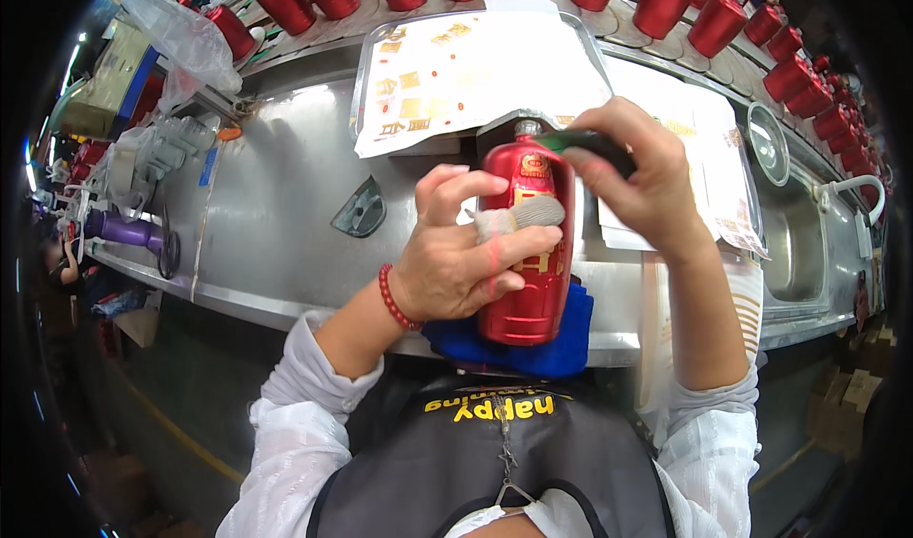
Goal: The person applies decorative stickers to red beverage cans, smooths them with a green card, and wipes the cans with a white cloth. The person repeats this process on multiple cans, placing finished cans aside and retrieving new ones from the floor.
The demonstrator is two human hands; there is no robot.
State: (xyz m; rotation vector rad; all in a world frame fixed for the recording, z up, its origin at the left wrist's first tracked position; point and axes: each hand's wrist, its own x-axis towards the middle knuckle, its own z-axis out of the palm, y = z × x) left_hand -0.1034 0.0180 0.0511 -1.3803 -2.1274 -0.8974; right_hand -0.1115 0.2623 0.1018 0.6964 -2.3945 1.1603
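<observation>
A glossy red bottle [523,314] with gold lettering lies on a folded blue cloth [574,333] at the bench's near edge, its grey neck pointing away from me. My left hand [447,253] is curled against its left side, fingers pressed on the front; one finger wears a white-and-grey fabric cover [534,215]. A red bead bracelet circles that wrist. Up by the bottle's neck and shoulder, my right hand [651,162] grips a dark tool with a green edge [601,146]. Its exact kind is hard to tell, and fingers hide part of it.
Behind the bottle, a metal tray [359,96] bears a white sheet [514,67] of gold and red decals. A dark translucent piece [361,207] lies on the steel bench. Several red bottles [664,3] line a conveyor beyond. At right are papers [709,138] and a sink [791,253].
</observation>
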